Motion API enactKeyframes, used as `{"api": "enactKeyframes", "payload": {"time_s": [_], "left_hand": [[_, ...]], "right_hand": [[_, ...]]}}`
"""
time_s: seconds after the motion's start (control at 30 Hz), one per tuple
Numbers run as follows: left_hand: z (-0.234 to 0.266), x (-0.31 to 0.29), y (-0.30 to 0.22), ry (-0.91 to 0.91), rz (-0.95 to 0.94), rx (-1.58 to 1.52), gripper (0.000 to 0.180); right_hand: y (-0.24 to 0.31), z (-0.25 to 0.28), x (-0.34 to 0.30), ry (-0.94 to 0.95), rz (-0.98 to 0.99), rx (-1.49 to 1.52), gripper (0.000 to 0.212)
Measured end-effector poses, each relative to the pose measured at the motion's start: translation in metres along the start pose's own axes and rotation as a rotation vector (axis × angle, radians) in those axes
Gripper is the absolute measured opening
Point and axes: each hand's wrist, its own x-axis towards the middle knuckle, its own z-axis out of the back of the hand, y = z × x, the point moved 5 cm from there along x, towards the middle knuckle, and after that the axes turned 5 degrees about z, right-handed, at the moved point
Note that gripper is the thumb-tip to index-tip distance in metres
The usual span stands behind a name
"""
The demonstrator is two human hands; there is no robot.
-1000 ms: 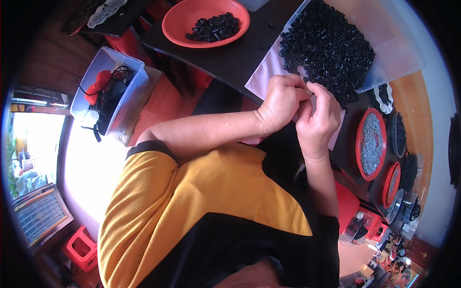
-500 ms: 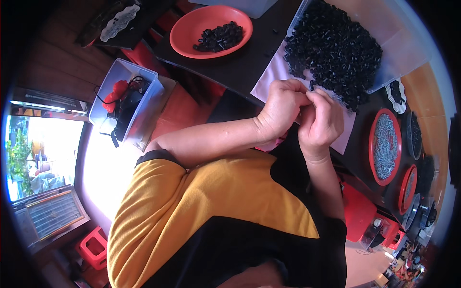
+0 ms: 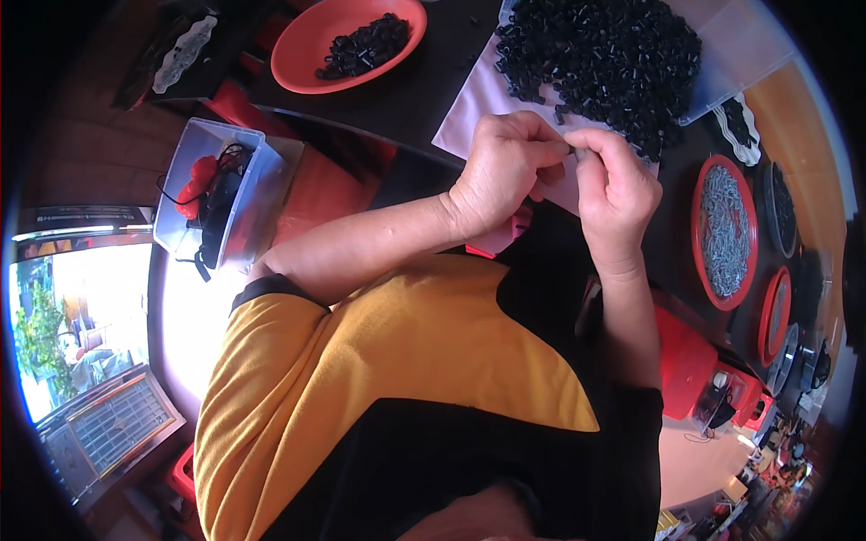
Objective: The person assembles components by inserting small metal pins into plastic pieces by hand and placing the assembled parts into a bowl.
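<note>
Over the pink cloth [image 3: 462, 124], near the black pile [image 3: 604, 63], my left hand [image 3: 502, 167] and right hand [image 3: 621, 194] pinch 1 small dark piece [image 3: 573, 151], presumably for fingertip control.

two hands [image 3: 503, 167], three reddish bowls [image 3: 298, 52], two wavy-edged white trays [image 3: 746, 151]

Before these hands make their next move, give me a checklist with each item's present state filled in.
1. Bare left hand and bare right hand meeting at the fingertips: ok.
2. Tiny dark piece between the fingertips, exact shape: cannot tell, too small.
3. Heap of small black cylindrical pieces within reach: looks ok, just beyond the hands.
4. Round red dish holding slender silver metal pieces: ok.
5. Dark tabletop free of stray bits: not ok, near the round orange-red bowl.
</note>
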Motion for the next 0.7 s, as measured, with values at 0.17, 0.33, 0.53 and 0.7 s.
{"api": "enactKeyframes", "payload": {"time_s": [0.17,0.33,0.53,0.7], "left_hand": [[-0.001,-0.003,0.005,-0.075,-0.200,0.108,0.007],[-0.002,-0.007,-0.001,-0.119,-0.394,0.216,0.006],[0.003,-0.008,-0.002,-0.144,-0.287,0.119,0.006],[0.002,-0.004,0.005,-0.162,-0.279,0.066,0.006]], "right_hand": [[0.004,0.000,0.010,0.098,0.022,-0.028,0.028],[0.005,-0.001,0.014,0.143,-0.023,0.007,0.028],[0.012,-0.010,0.006,0.021,0.070,-0.142,0.027],[0.021,-0.017,-0.003,-0.006,0.084,-0.235,0.030]]}}
